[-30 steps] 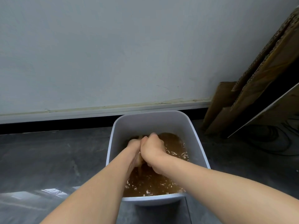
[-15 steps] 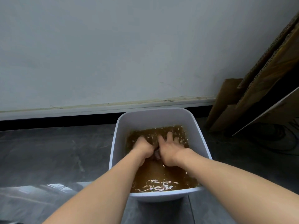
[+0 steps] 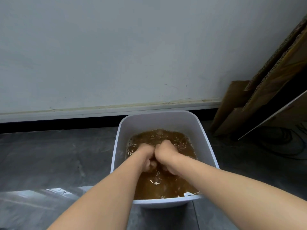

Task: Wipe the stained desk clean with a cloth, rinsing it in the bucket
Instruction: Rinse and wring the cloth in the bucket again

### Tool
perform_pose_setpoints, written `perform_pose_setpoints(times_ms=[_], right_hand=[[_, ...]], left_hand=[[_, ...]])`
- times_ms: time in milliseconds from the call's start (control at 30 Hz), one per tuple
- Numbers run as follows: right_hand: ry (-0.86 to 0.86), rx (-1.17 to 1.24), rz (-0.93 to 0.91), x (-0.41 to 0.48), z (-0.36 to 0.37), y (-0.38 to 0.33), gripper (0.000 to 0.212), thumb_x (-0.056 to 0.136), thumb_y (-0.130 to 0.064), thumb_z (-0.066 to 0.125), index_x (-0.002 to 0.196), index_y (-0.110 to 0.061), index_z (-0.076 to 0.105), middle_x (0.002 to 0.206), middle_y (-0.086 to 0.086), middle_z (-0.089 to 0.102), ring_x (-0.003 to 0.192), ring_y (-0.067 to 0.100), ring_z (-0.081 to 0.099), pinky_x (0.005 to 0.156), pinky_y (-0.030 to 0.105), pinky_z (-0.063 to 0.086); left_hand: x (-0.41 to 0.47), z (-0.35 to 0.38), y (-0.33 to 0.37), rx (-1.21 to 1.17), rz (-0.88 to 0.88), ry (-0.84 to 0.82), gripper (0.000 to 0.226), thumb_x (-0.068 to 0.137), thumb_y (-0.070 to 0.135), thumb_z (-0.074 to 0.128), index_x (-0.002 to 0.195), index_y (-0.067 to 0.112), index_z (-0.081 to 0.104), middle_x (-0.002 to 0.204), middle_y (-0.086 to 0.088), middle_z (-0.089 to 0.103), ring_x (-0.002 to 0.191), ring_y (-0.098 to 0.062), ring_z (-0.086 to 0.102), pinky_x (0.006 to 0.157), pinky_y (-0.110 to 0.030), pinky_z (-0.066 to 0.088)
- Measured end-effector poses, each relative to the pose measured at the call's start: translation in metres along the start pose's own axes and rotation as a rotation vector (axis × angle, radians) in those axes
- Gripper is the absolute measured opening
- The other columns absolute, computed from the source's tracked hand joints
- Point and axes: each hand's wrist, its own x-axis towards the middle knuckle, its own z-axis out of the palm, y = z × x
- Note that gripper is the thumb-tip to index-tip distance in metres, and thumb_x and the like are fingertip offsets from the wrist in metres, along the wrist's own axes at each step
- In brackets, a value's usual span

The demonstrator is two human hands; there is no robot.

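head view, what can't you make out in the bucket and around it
Head view only.
Cloth: hidden by the murky brown water in the bucket and both fists.
Left hand, right hand: what they grip lies underwater.
Cardboard: cut by the right edge.
Desk: out of frame.

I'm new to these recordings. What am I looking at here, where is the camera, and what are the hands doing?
There is no machine here: a person works bare-handed, and the view comes from a camera worn on their head, looking down. A white bucket of brown water stands on a dark floor by a wall, with cardboard leaning at the right. The left hand and right hand are in the water as curled fists pressed together, seemingly gripping the cloth, which the murky water hides. No desk is in view.
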Motion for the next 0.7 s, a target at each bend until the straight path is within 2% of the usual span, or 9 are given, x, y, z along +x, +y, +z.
perform_pose_setpoints(times_ms=[33,100,167,233,300,400,567,633,700], right_hand=[[0.018,-0.006,-0.01,-0.005,0.004,-0.006,0.032,0.102,-0.025,0.041,0.124,-0.006,0.056,0.124,0.019,0.063,0.095,0.03,0.062,0.064,0.03,0.045],[0.037,-0.045,-0.048,-0.012,0.008,-0.012,0.037,0.104,-0.027,0.04,0.134,-0.006,0.047,0.133,0.018,0.058,0.115,0.036,0.06,0.085,0.036,0.049],[0.068,-0.084,-0.094,-0.017,0.004,-0.013,0.035,0.105,-0.025,0.039,0.134,-0.006,0.043,0.136,0.018,0.055,0.123,0.037,0.055,0.097,0.038,0.045],[0.11,-0.094,-0.127,-0.017,-0.008,-0.01,0.03,0.103,-0.021,0.041,0.129,-0.006,0.046,0.133,0.018,0.058,0.121,0.037,0.056,0.097,0.037,0.044],[0.146,-0.131,-0.137,-0.01,-0.021,-0.005,0.028,0.101,-0.015,0.042,0.126,-0.005,0.048,0.132,0.02,0.059,0.119,0.038,0.057,0.097,0.037,0.045],[0.097,-0.32,-0.22,-0.003,-0.032,0.001,0.022,0.098,-0.01,0.043,0.119,-0.005,0.047,0.132,0.022,0.055,0.119,0.04,0.055,0.098,0.04,0.043],[0.0,-0.808,-0.334,0.005,-0.039,0.02,0.049,0.097,-0.02,0.053,0.141,-0.013,0.033,0.145,0.022,0.026,0.128,0.045,0.042,0.105,0.05,0.039],[-0.03,-0.94,-0.344,0.007,-0.037,0.025,0.06,0.095,-0.017,0.054,0.148,-0.015,0.026,0.153,0.021,0.014,0.137,0.044,0.029,0.11,0.054,0.034],[-0.085,-1.057,-0.341,0.007,-0.032,0.028,0.073,0.093,-0.011,0.058,0.154,-0.016,0.017,0.159,0.019,0.001,0.143,0.044,0.019,0.114,0.055,0.032]], left_hand=[[-0.001,-0.003,0.002,-0.112,-0.011,-0.004,0.023,0.1,0.013,0.038,0.085,0.006,0.054,0.07,-0.012,0.055,0.051,-0.022,0.048,0.044,-0.024,0.037],[-0.001,-0.006,0.005,-0.363,-0.036,-0.029,0.027,0.103,0.018,0.036,0.091,0.005,0.056,0.086,-0.014,0.062,0.071,-0.027,0.057,0.061,-0.035,0.046],[-0.006,-0.008,0.008,-0.432,-0.022,-0.084,0.028,0.105,0.019,0.039,0.097,0.003,0.061,0.087,-0.014,0.065,0.077,-0.027,0.06,0.066,-0.037,0.049],[-0.012,-0.004,0.01,-0.33,0.004,-0.17,0.027,0.104,0.017,0.042,0.095,0.006,0.065,0.067,-0.009,0.061,0.054,-0.02,0.058,0.048,-0.028,0.047],[-0.02,0.002,0.011,-0.169,0.021,-0.203,0.039,0.106,0.014,0.033,0.073,0.013,0.052,0.046,0.0,0.039,0.032,-0.008,0.032,0.031,-0.014,0.023],[-0.022,0.001,0.012,-0.094,0.048,-0.217,0.042,0.105,0.01,0.027,0.065,0.018,0.038,0.049,0.004,0.027,0.033,-0.005,0.017,0.031,-0.011,0.012],[-0.022,-0.005,0.008,0.073,0.135,-0.034,0.013,0.102,0.022,0.053,0.105,0.01,0.052,0.066,-0.004,0.052,0.042,-0.009,0.037,0.039,-0.017,0.028],[-0.02,0.0,0.005,0.244,0.204,0.032,0.037,0.097,0.025,0.063,0.126,0.008,0.045,0.086,-0.01,0.063,0.055,-0.016,0.054,0.047,-0.025,0.044],[-0.01,0.004,-0.003,0.539,0.26,0.08,0.074,0.096,0.026,0.063,0.152,0.01,0.019,0.132,-0.018,0.055,0.104,-0.03,0.064,0.086,-0.037,0.055]])
